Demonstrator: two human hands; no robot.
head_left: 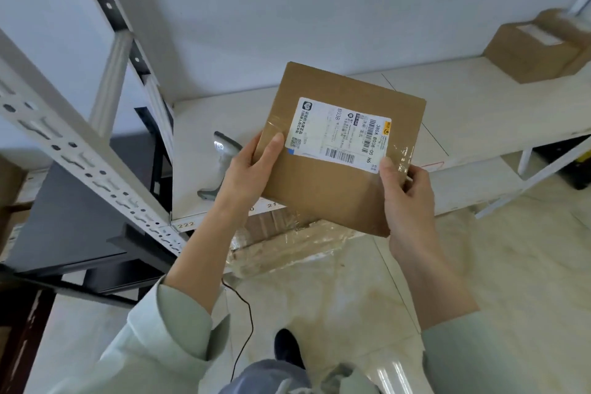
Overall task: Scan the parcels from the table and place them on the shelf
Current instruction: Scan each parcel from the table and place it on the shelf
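The shelf point(479, 112) spans 9 to 3 o'clock, board mostly bare; its front edge runs just under the parcel. A box point(527, 51) sits at 2 o'clock, well apart. The parcel point(342, 150) is held centre, label up, over the board. Left hand point(252, 166) and right hand point(406, 192) are clamped on its side edges, thumbs on top. Scanner point(220, 166) lies at 9 o'clock. Placing step judged in hand; lowering flat between scanner and box is called for.

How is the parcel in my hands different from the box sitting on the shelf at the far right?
The flat parcel is thin, held by the left hand and right hand, its label sharp. The cardboard box is blocky, rests on the shelf, untouched and blurred. Both are brown cardboard with white labels.
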